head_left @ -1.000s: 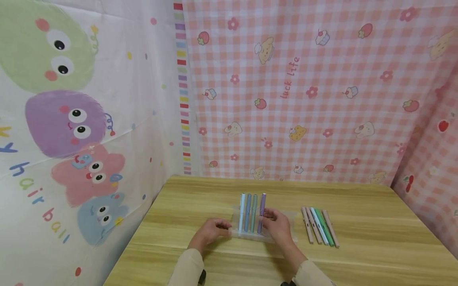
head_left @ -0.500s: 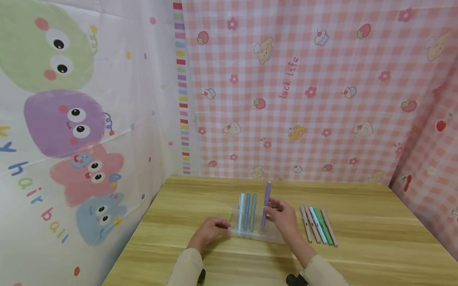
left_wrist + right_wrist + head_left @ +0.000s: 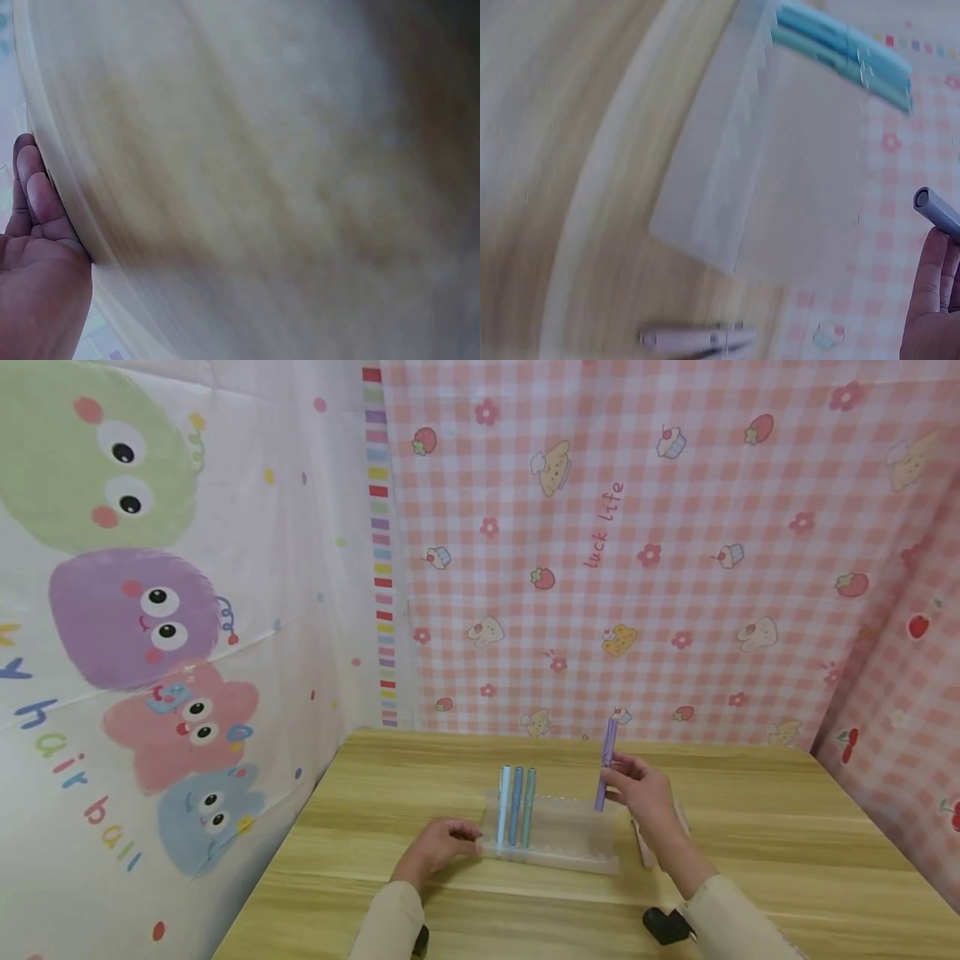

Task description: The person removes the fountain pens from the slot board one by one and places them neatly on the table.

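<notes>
In the head view my right hand (image 3: 648, 797) pinches a purple pen (image 3: 606, 768), held upright above the right end of a clear plastic pen case (image 3: 577, 835). The right wrist view shows one end of that pen (image 3: 937, 210) above the fingers. Three pens stand in the left part of the case: light blue (image 3: 504, 806), blue (image 3: 516, 806) and grey-green (image 3: 529, 807). My left hand (image 3: 441, 852) holds the case's near left corner between thumb and fingers. Only part of the left hand (image 3: 45, 247) shows in its wrist view, and the case is not seen there.
Beige-pink pens (image 3: 642, 845) lie on the wooden table (image 3: 360, 793) to the right of the case, mostly hidden behind my right hand. A patterned cloth (image 3: 675, 593) hangs behind the table, with another cloth (image 3: 300, 568) on the left.
My right hand has lifted the purple pen up out of the case and carried it to the right, now covering most of the loose pens. The left hand has stayed at the corner.
</notes>
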`<state>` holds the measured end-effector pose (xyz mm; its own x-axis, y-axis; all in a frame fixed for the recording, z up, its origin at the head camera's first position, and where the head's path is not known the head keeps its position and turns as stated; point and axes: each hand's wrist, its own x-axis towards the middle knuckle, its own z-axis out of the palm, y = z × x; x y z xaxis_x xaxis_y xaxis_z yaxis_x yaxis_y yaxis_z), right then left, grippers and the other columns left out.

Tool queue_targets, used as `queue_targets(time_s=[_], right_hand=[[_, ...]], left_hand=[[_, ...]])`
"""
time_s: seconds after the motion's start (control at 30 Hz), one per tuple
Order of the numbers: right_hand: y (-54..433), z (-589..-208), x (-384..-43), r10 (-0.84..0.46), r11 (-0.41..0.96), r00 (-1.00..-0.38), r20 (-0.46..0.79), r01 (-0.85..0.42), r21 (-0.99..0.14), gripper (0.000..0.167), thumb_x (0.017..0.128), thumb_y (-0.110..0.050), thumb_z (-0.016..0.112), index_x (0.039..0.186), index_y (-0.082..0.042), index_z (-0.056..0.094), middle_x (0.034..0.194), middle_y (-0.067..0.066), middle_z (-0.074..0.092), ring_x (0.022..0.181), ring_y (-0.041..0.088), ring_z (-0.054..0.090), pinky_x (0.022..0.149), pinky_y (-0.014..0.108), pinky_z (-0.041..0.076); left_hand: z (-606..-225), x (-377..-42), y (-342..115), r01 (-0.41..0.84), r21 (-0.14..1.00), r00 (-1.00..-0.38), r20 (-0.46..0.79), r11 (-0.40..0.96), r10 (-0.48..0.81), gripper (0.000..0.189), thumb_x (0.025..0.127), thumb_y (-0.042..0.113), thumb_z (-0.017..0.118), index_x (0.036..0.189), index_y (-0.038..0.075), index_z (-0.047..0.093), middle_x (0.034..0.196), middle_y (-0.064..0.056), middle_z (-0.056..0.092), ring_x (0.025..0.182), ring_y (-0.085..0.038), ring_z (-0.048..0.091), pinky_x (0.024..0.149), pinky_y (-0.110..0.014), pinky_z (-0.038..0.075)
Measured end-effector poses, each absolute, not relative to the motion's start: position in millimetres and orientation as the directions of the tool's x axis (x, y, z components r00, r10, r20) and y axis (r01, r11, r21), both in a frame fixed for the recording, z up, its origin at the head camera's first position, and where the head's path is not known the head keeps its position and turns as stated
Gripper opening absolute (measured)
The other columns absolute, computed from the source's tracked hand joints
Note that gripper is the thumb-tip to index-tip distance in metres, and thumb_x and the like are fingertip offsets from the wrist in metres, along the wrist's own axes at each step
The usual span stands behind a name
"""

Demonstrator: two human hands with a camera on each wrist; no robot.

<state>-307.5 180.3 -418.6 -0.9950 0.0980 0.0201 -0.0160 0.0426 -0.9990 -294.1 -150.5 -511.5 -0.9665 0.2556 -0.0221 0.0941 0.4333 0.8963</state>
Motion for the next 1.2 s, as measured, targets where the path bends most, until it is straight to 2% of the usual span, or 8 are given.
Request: queue_targets(time_s=[0.17, 0.33, 0.43, 0.7, 0.87, 0.97, 1.03, 1.2], right_hand=[[210.2, -419.3, -312.0, 0.117, 0.082, -0.993, 0.008, 0.001, -0.997, 0.051, 0.098, -0.013, 0.064, 0.143, 0.002, 0.046, 0.117, 0.009, 0.06, 0.088, 0.005, 0.065, 0.081, 0.031, 0.056], [240.7, -426.1, -314.7, 0.132, 0.076, -0.991, -0.028, 0.038, -0.996, 0.057, 0.098, -0.014, 0.064, 0.147, 0.002, 0.041, 0.108, 0.001, 0.063, 0.085, 0.002, 0.064, 0.08, 0.03, 0.056], [256.9, -430.8, -315.4, 0.135, 0.064, -0.99, -0.043, 0.052, -0.997, 0.058, 0.098, -0.011, 0.063, 0.148, 0.004, 0.038, 0.107, 0.001, 0.064, 0.083, 0.002, 0.064, 0.078, 0.029, 0.056], [292.2, -441.1, -313.6, 0.143, 0.137, -0.986, -0.087, 0.106, -0.985, 0.063, 0.097, -0.006, 0.062, 0.15, 0.008, 0.031, 0.119, 0.015, 0.059, 0.082, 0.004, 0.063, 0.08, 0.032, 0.057], [312.6, -449.5, -310.2, 0.065, 0.117, -0.994, -0.083, 0.09, -0.989, 0.067, 0.096, 0.001, 0.06, 0.15, 0.012, 0.023, 0.099, -0.001, 0.065, 0.084, 0.005, 0.064, 0.08, 0.034, 0.057], [322.1, -455.2, -308.0, 0.024, 0.122, -0.996, -0.089, 0.092, -0.988, 0.067, 0.096, 0.002, 0.058, 0.15, 0.012, 0.02, 0.094, -0.006, 0.064, 0.085, 0.006, 0.065, 0.081, 0.035, 0.056], [327.7, -459.3, -307.1, 0.004, 0.135, -0.996, -0.093, 0.093, -0.986, 0.067, 0.096, 0.002, 0.058, 0.15, 0.013, 0.019, 0.098, -0.002, 0.065, 0.086, 0.008, 0.065, 0.081, 0.035, 0.056], [339.7, -469.2, -308.2, -0.007, 0.187, -0.995, -0.102, 0.099, -0.977, 0.067, 0.096, 0.002, 0.059, 0.149, 0.015, 0.019, 0.113, 0.017, 0.063, 0.09, 0.014, 0.066, 0.08, 0.035, 0.056]], left_hand=[[-512.0, -294.9, -149.9, 0.082, 0.891, -0.969, -0.034, 0.446, 0.246, 0.017, 0.086, 0.011, 0.077, 0.102, 0.005, 0.073, 0.097, -0.001, 0.067, 0.091, -0.016, 0.058, 0.087, -0.039, 0.047], [-510.5, -293.6, -149.5, 0.076, 0.897, -0.967, -0.04, 0.436, 0.25, 0.018, 0.086, 0.01, 0.077, 0.102, 0.003, 0.072, 0.097, -0.002, 0.067, 0.09, -0.015, 0.058, 0.086, -0.038, 0.048], [-509.4, -293.1, -149.8, 0.083, 0.9, -0.966, -0.034, 0.429, 0.256, 0.019, 0.085, 0.008, 0.077, 0.102, 0.001, 0.072, 0.096, -0.002, 0.067, 0.089, -0.015, 0.059, 0.085, -0.037, 0.048], [-507.6, -292.6, -150.3, 0.084, 0.903, -0.965, -0.032, 0.422, 0.261, 0.019, 0.086, 0.007, 0.077, 0.103, 0.0, 0.071, 0.097, -0.002, 0.067, 0.09, -0.015, 0.059, 0.084, -0.037, 0.049], [-507.5, -292.5, -150.1, 0.084, 0.9, -0.965, -0.035, 0.429, 0.261, 0.02, 0.086, 0.008, 0.077, 0.103, 0.0, 0.071, 0.096, -0.002, 0.067, 0.09, -0.015, 0.058, 0.084, -0.037, 0.049], [-507.8, -293.0, -149.8, 0.067, 0.9, -0.966, -0.049, 0.43, 0.253, 0.019, 0.086, 0.009, 0.077, 0.102, 0.001, 0.071, 0.096, -0.002, 0.066, 0.09, -0.016, 0.058, 0.085, -0.036, 0.048], [-507.7, -293.3, -149.4, 0.06, 0.901, -0.967, -0.055, 0.431, 0.249, 0.019, 0.085, 0.009, 0.077, 0.102, 0.002, 0.072, 0.096, -0.002, 0.066, 0.09, -0.016, 0.058, 0.085, -0.036, 0.048], [-507.2, -294.0, -147.9, 0.054, 0.901, -0.968, -0.059, 0.431, 0.245, 0.019, 0.085, 0.009, 0.077, 0.102, 0.001, 0.072, 0.096, -0.002, 0.067, 0.09, -0.016, 0.058, 0.085, -0.037, 0.047]])
